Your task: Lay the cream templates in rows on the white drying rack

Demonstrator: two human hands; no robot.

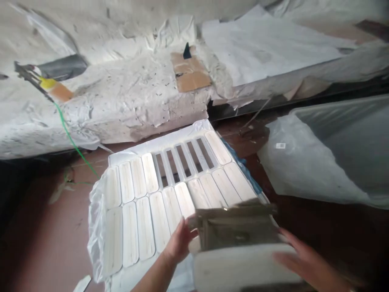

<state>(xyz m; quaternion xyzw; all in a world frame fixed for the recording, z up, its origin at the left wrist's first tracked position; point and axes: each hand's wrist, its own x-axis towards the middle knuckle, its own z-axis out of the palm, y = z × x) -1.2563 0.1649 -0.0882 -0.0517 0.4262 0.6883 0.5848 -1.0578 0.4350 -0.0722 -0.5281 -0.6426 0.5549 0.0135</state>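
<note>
A dull brown metal frame-like piece [238,227], smeared by motion, is held low over the lower right of a white panel. My left hand [180,239] is closed on its left edge, with the thumb on top. At its right end my right hand [296,253] is blurred; its thumb and fingers straddle the end of a pale rounded oblong slab [240,265], which lies along the front of the brown piece. Whether the two are joined, I cannot tell. Rows of white rounded oblong pieces [145,227] cover the panel, and several dark open slots [176,164] show in its upper row.
Behind stands a paint-spattered ledge [127,89]. On it lie a spray gun [35,81] with a green hose [68,134], a cardboard scrap [191,75] and a white sheet [267,44]. A large plastic-lined bin [306,158] is at right, on the reddish floor [57,239].
</note>
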